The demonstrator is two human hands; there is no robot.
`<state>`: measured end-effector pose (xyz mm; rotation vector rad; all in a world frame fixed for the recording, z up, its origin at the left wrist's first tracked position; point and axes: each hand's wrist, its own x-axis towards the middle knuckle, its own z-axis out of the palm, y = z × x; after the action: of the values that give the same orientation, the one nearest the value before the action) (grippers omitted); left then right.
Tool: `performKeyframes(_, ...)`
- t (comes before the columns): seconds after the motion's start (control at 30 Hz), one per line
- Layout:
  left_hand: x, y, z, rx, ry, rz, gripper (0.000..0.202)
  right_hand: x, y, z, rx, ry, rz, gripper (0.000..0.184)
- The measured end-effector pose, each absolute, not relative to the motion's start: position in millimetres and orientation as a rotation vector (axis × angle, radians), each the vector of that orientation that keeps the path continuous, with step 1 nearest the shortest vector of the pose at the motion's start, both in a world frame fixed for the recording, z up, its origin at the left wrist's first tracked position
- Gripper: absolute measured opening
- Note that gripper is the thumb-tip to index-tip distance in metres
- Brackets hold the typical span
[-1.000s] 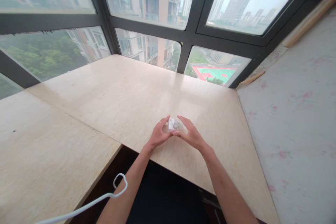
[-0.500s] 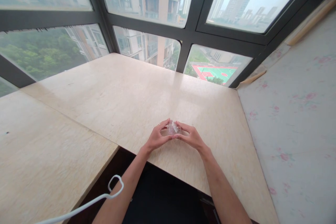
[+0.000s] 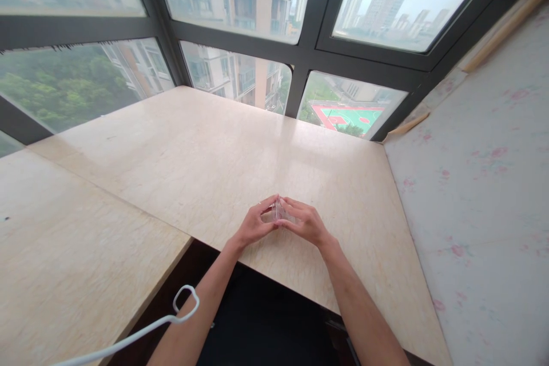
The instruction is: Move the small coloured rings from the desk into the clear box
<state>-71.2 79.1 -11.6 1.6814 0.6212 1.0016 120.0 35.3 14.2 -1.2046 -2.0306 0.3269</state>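
Between my two hands is a small clear plastic case [image 3: 278, 210], just above or on the pale stone-patterned counter. My left hand [image 3: 258, 222] grips its left side, with the thumb low and the fingers on the far edge. From the right, my right hand [image 3: 304, 222] pinches it in the same way, its fingers covering much of the case. The fingertips of both hands nearly meet around it. A thin upright clear edge shows in the middle; what lies inside cannot be made out.
The counter [image 3: 171, 154] runs back to dark-framed windows [image 3: 240, 43]. A flower-patterned wall [image 3: 472, 211] bounds it on the right. At lower left, a white looped rod [image 3: 141, 331] crosses in front of my left forearm. A dark gap [image 3: 266, 320] lies below the counter's front edge.
My right hand has shifted slightly left, and its fingers have closed over the right part of the clear case, which now shows less. The view has turned a little.
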Motion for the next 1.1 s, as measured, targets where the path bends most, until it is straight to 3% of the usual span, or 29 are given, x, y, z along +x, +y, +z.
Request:
performKeyframes(0.17,-71.7,81.2,-16.4,1.669,0.640,0.949,0.076,125.5,36.1,14.9,-1.202,-2.012,0.338,0.045)
performKeyframes(0.63,-70.6,80.8,-12.8,1.727,0.644,0.910,0.075,131.6,39.2,10.8,-1.275,-1.474,0.741,0.050)
performKeyframes(0.93,-72.7,77.6,-7.9,1.827,0.654,0.959,0.075,143.7,40.8,-0.4,-1.422,-1.406,0.472,0.070)
performKeyframes(1.1,-73.2,80.2,-11.3,1.754,0.708,1.006,0.077,147.0,42.4,-10.3,-1.483,-1.490,0.375,0.072)
